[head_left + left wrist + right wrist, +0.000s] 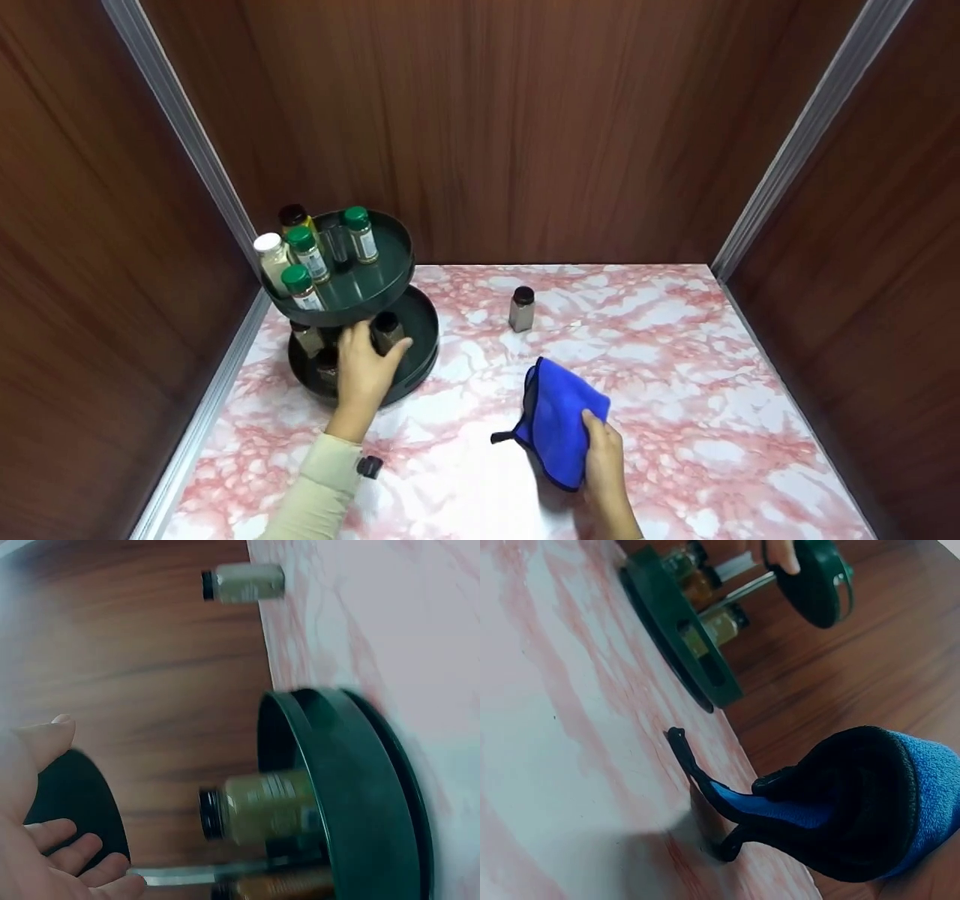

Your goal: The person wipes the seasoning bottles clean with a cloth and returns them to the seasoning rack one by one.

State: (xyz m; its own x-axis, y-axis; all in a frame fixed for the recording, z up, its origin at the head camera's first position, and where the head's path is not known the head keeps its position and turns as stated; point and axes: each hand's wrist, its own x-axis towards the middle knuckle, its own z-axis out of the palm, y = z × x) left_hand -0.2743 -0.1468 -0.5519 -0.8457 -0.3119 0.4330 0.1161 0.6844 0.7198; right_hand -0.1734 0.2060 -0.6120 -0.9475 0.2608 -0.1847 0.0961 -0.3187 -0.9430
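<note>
While our right hand (606, 454) pinches a blue cloth (559, 427) between thumb and fingers over the tabletop (712, 375), our left hand (364, 371) reaches into the two-tier rack (379, 289) at the cloth's ten o'clock. Its fingers are loosely extended beneath the upper tray (356, 309); whether they touch it, we cannot tell. On the lower tray (424, 364), we see dark-capped jars (308, 342) around that hand. One lone bottle (522, 315) stands upright at the cloth's eleven o'clock, apart from the rack.
</note>
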